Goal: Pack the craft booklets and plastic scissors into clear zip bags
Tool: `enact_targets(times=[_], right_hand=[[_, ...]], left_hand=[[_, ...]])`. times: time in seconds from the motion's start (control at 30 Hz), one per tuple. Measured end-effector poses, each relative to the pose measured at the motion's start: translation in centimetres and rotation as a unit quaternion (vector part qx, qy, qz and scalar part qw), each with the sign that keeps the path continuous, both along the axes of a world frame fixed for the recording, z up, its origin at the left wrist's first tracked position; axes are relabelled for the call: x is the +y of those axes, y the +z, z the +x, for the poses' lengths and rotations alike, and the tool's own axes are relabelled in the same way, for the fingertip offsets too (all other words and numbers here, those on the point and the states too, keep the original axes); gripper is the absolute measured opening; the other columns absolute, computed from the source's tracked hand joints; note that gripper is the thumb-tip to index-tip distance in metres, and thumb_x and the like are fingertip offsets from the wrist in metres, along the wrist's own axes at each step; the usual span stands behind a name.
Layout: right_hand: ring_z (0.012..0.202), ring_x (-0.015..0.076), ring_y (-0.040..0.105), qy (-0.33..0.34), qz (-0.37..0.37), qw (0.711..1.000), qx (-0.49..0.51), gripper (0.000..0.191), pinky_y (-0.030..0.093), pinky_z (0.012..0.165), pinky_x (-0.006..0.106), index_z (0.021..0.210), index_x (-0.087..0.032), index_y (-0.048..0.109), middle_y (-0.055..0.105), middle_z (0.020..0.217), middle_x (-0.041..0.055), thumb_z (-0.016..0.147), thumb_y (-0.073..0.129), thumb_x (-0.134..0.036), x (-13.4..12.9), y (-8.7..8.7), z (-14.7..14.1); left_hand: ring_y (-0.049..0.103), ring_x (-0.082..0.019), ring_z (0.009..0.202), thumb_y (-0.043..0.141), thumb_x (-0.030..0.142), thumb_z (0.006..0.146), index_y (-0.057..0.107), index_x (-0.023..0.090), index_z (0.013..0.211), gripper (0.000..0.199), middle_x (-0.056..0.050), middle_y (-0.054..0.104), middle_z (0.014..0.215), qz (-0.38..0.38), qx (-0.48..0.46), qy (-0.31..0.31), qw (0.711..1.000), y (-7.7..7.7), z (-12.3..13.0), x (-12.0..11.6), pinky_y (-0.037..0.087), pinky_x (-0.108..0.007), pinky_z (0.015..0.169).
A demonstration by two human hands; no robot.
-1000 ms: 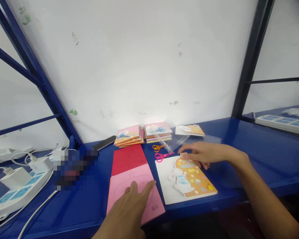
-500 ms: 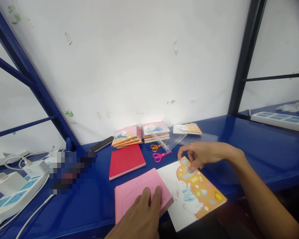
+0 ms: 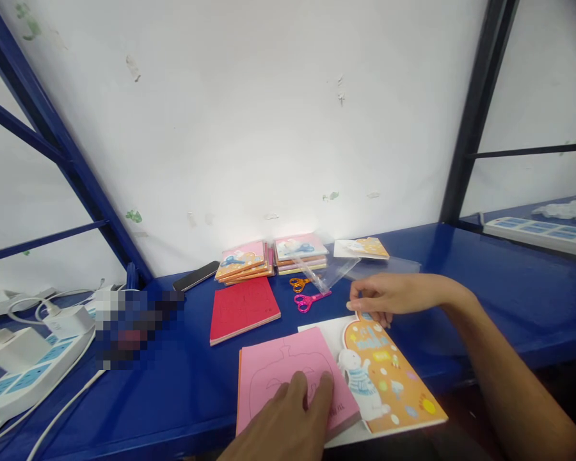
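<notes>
- Left hand over square pink paper stack, can't tell grip
- Right hand pinching orange-and-white printed card folder at 12 o'clock; loose pinch could drop it

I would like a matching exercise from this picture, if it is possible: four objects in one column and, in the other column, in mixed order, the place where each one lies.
1. pink paper pad
2. black phone
3. pink scissors
4. orange-printed booklet

A. next to the orange scissors
B. at the right hand
C. under the left hand
D. near the wall, left of the stacked packs

Right pairs: 1-C, 2-D, 3-A, 4-B
</notes>
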State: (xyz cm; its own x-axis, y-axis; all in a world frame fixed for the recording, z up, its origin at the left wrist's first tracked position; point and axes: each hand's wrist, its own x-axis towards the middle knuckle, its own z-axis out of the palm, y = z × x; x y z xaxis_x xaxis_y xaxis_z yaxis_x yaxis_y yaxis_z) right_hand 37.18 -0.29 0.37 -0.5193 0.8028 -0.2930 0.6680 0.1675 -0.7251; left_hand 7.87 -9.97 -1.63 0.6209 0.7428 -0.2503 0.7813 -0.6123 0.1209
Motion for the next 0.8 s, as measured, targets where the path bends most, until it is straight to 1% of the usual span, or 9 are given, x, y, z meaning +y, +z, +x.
enact_targets(times=[0.1, 0.17, 0.27, 0.4, 0.5, 0.6, 0.7, 0.8], right_hand=[[0.065, 0.0169, 0.066, -0.017, -0.006, 1.0, -0.006, 0.06, 0.054, 0.063, 0.029, 0.093, -0.019, 0.056, 0.064, 0.072, 0.002, 0.086, 0.052, -0.078, -0.1, 0.1, -0.1], [0.065, 0.017, 0.067, -0.023, -0.011, 1.0, -0.008, 0.06, 0.054, 0.063, 0.029, 0.093, -0.019, 0.056, 0.065, 0.072, 0.002, 0.086, 0.051, -0.079, 0.0, 0.0, -0.1], [0.065, 0.018, 0.068, -0.031, -0.014, 0.999, -0.012, 0.06, 0.055, 0.063, 0.03, 0.091, -0.019, 0.054, 0.065, 0.073, 0.0023, 0.086, 0.052, -0.079, 0.1, -0.3, 0.1], [0.065, 0.0199, 0.069, -0.044, 0.0, 0.999, -0.024, 0.058, 0.055, 0.061, 0.03, 0.086, -0.021, 0.053, 0.068, 0.072, 0.0035, 0.086, 0.051, -0.079, 0.3, -0.4, 0.3], [0.065, 0.021, 0.07, -0.045, 0.021, 0.998, -0.035, 0.059, 0.055, 0.06, 0.03, 0.084, -0.022, 0.052, 0.07, 0.072, 0.0047, 0.088, 0.045, -0.08, 0.2, -0.3, 0.4], [0.065, 0.0213, 0.071, -0.048, 0.027, 0.998, -0.04, 0.062, 0.055, 0.059, 0.03, 0.084, -0.022, 0.052, 0.07, 0.072, 0.0051, 0.086, 0.043, -0.082, 0.2, -0.3, 0.4], [0.062, 0.0205, 0.07, -0.055, 0.024, 0.997, -0.042, 0.059, 0.055, 0.057, 0.03, 0.086, -0.022, 0.051, 0.07, 0.071, 0.0042, 0.085, 0.048, -0.081, 0.3, -0.4, 0.4], [0.061, 0.0198, 0.07, -0.059, 0.02, 0.997, -0.043, 0.055, 0.056, 0.056, 0.029, 0.085, -0.022, 0.05, 0.069, 0.069, 0.0035, 0.084, 0.054, -0.077, 0.3, -0.4, 0.3]], left_hand=[[0.07, -0.024, 0.093, 0.047, 0.005, 0.075, 0.042, 0.027, 0.155, 0.083, -0.011, 0.069, 0.12, 0.004, -0.012, 0.0, 1.0, 0.4, -0.6, 0.1, 0.056, -0.029, 0.077], [0.069, -0.024, 0.097, 0.047, 0.005, 0.073, 0.042, 0.028, 0.155, 0.085, -0.01, 0.068, 0.124, 0.006, -0.022, -0.002, 1.0, 0.7, -1.0, 0.1, 0.056, -0.029, 0.081], [0.069, -0.027, 0.103, 0.048, 0.006, 0.073, 0.044, 0.03, 0.153, 0.084, -0.01, 0.068, 0.127, 0.006, -0.028, -0.001, 1.0, 1.0, -1.5, 0.1, 0.055, -0.033, 0.086], [0.07, -0.028, 0.104, 0.051, 0.008, 0.072, 0.052, 0.032, 0.148, 0.079, -0.009, 0.07, 0.125, -0.002, -0.034, 0.015, 0.999, 0.9, -1.8, 0.0, 0.055, -0.037, 0.091], [0.069, -0.03, 0.107, 0.052, 0.008, 0.073, 0.054, 0.032, 0.147, 0.077, -0.009, 0.07, 0.127, -0.011, -0.029, 0.02, 0.999, 0.8, -1.5, 0.1, 0.055, -0.04, 0.093], [0.069, -0.032, 0.109, 0.05, 0.008, 0.075, 0.052, 0.027, 0.149, 0.077, -0.012, 0.069, 0.129, -0.017, -0.024, 0.013, 1.0, 1.0, -0.6, 0.1, 0.054, -0.042, 0.094], [0.066, -0.03, 0.114, 0.047, 0.005, 0.077, 0.047, 0.022, 0.152, 0.077, -0.013, 0.068, 0.131, -0.013, -0.026, -0.015, 0.999, 1.1, 0.2, 0.0, 0.052, -0.04, 0.099], [0.063, -0.031, 0.119, 0.045, 0.005, 0.081, 0.043, 0.02, 0.154, 0.075, -0.015, 0.065, 0.135, 0.002, -0.033, -0.048, 0.998, 0.6, 0.9, -0.1, 0.05, -0.042, 0.103]])
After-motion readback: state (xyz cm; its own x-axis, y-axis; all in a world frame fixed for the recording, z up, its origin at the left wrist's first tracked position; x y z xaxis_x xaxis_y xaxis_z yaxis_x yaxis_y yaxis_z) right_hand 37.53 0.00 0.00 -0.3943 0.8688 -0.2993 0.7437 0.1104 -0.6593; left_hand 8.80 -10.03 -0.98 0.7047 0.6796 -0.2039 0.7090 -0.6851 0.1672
